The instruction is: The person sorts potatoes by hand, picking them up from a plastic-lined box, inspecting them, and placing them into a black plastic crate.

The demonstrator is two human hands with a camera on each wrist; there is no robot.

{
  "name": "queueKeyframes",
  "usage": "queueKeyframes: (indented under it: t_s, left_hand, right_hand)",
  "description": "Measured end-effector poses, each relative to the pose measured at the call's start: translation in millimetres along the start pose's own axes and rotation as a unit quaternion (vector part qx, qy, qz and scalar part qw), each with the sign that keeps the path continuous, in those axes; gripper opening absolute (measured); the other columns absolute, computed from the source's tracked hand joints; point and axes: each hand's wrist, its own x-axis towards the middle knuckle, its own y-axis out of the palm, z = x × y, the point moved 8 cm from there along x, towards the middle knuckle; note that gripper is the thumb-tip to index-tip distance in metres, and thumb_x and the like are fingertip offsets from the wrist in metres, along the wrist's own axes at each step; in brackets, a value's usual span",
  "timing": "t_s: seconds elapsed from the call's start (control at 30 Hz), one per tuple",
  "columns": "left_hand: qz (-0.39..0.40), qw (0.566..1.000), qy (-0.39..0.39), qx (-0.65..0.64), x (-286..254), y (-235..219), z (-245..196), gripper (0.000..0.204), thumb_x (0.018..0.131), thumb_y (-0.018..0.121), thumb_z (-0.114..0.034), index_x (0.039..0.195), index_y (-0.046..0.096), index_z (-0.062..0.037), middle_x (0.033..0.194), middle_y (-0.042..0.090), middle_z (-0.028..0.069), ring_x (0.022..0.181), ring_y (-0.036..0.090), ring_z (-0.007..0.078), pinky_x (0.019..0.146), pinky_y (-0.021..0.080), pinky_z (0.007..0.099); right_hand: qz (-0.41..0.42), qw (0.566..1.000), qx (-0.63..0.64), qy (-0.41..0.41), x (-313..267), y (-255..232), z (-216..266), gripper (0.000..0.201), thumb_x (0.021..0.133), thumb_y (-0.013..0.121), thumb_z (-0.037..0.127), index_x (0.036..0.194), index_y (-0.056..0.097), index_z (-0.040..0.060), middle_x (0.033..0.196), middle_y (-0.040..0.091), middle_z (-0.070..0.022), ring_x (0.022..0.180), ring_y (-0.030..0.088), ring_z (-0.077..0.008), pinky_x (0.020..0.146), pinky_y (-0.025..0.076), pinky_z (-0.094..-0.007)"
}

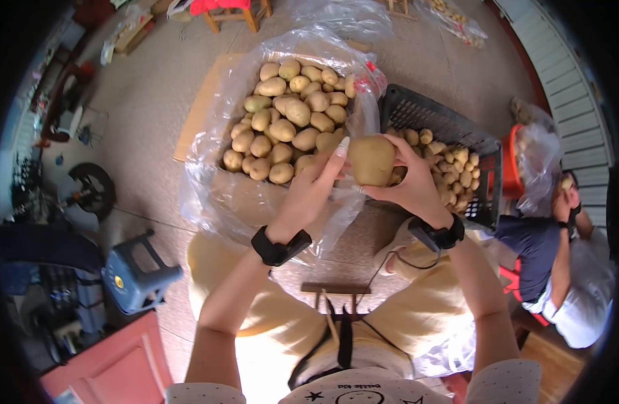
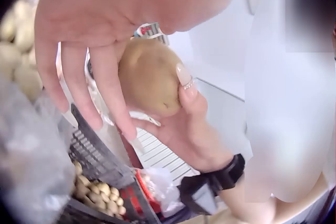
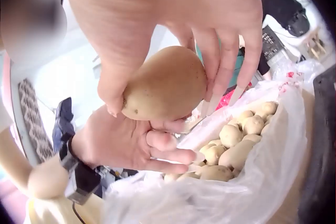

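A large tan potato (image 1: pixel 372 160) is up in front of the body, in my right hand (image 1: pixel 420 185). In the right wrist view, thumb and fingers of that right hand (image 3: pixel 173 6) grip the potato (image 3: pixel 167 83) from both sides. My left hand (image 1: pixel 313 192) is at the potato's left side; in the left wrist view this left hand (image 2: pixel 121 11) has its long fingers extended beside the potato (image 2: pixel 149 77). Seen from the right wrist, the left hand (image 3: pixel 121 142) lies under the potato with fingers loosely bent; whether it touches is unclear.
Behind the hands is a plastic-lined box of potatoes (image 1: pixel 297 111). A black crate (image 1: pixel 430 108) of smaller potatoes adjoins it, with a red bucket (image 1: pixel 512 161) beyond. Another person (image 1: pixel 548 249) sits at the right. A blue stool (image 1: pixel 140 273) stands left.
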Motion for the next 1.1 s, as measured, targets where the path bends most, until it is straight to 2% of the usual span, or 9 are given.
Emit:
queueKeyframes:
  t_s: [0.1,0.3,0.53,0.73,0.77,0.87,1.0,1.07,1.1]
  left_hand:
    - [-0.029,0.999,0.000,0.038,-3.6,0.3,-10.8,0.063,0.094,0.050,-0.044,0.134,0.036,0.0034,0.113,0.058,0.0175,0.101,0.057,0.0200,0.089,0.044,0.0312]
    - [0.023,0.998,0.048,0.032,-10.4,35.7,13.2,0.065,0.091,0.060,-0.012,0.140,0.018,-0.0024,0.116,0.053,0.0146,0.102,0.056,0.0158,0.081,0.050,0.0254]
    - [-0.022,0.998,0.000,-0.066,8.9,29.5,14.3,0.056,0.095,0.055,-0.019,0.138,0.024,-0.0033,0.115,0.053,0.0110,0.099,0.057,0.0146,0.074,0.049,0.0244]
    - [-0.088,0.983,-0.014,0.163,56.9,-30.6,-46.7,0.070,0.092,0.058,-0.033,0.140,0.020,0.0019,0.124,0.052,0.0170,0.103,0.059,0.0226,0.087,0.049,0.0298]
    - [-0.137,0.955,0.065,0.255,79.4,-60.9,-45.4,0.069,0.093,0.058,-0.032,0.139,0.021,0.0030,0.119,0.055,0.0180,0.101,0.059,0.0243,0.088,0.049,0.0299]
    - [-0.088,0.922,0.123,0.357,122.7,-72.3,-66.4,0.071,0.091,0.060,-0.028,0.142,0.018,0.0003,0.120,0.054,0.0192,0.104,0.058,0.0267,0.088,0.049,0.0316]
    - [-0.071,0.872,0.069,0.479,175.7,-105.2,-19.6,0.072,0.091,0.060,-0.029,0.145,0.018,-0.0066,0.129,0.047,0.0236,0.115,0.051,0.0309,0.093,0.046,0.0384]
    - [-0.116,0.684,0.026,0.720,196.9,-128.0,24.4,0.072,0.092,0.052,-0.039,0.148,0.014,-0.0136,0.138,0.036,0.0283,0.132,0.033,0.0382,0.107,0.030,0.0474]
    - [-0.164,0.667,0.028,0.726,198.4,-130.0,29.3,0.068,0.094,0.041,-0.046,0.148,0.016,-0.0132,0.143,0.032,0.0248,0.136,0.026,0.0379,0.110,0.020,0.0510]
  right_hand:
    - [-0.072,0.966,-0.236,-0.083,-6.7,-7.2,22.7,0.078,0.058,0.083,0.029,0.125,0.049,0.0081,0.098,0.061,-0.0134,0.092,0.056,-0.0295,0.081,0.045,-0.0377]
    - [-0.039,0.942,-0.317,-0.102,-18.1,15.7,26.8,0.079,0.056,0.081,0.026,0.126,0.049,0.0110,0.096,0.051,-0.0110,0.095,0.049,-0.0287,0.083,0.042,-0.0377]
    - [-0.075,0.939,-0.306,-0.141,-14.0,7.7,30.4,0.085,0.057,0.079,0.025,0.133,0.045,0.0124,0.103,0.047,-0.0107,0.100,0.047,-0.0291,0.086,0.042,-0.0385]
    - [-0.090,0.957,-0.262,-0.084,-15.8,-8.6,28.7,0.084,0.067,0.075,0.031,0.140,0.036,0.0112,0.115,0.050,-0.0141,0.110,0.045,-0.0321,0.091,0.040,-0.0426]
    - [-0.089,0.958,-0.256,-0.095,-16.6,-8.3,28.2,0.082,0.069,0.074,0.033,0.139,0.037,0.0115,0.113,0.051,-0.0135,0.109,0.045,-0.0304,0.090,0.039,-0.0411]
    - [-0.091,0.958,-0.249,-0.107,-17.2,-9.0,25.2,0.077,0.072,0.072,0.034,0.138,0.039,0.0115,0.110,0.052,-0.0123,0.107,0.045,-0.0286,0.087,0.039,-0.0396]
    - [-0.100,0.956,-0.255,-0.108,-15.4,-11.5,20.5,0.071,0.074,0.070,0.033,0.135,0.042,0.0107,0.105,0.054,-0.0103,0.103,0.046,-0.0273,0.083,0.039,-0.0386]
    - [-0.114,0.952,-0.263,-0.108,-13.9,-15.6,17.6,0.069,0.074,0.070,0.032,0.134,0.043,0.0107,0.104,0.053,-0.0101,0.102,0.047,-0.0270,0.082,0.039,-0.0378]
    - [-0.122,0.949,-0.268,-0.111,-14.1,-18.2,16.9,0.067,0.075,0.069,0.031,0.134,0.044,0.0107,0.102,0.053,-0.0100,0.102,0.047,-0.0267,0.081,0.039,-0.0371]
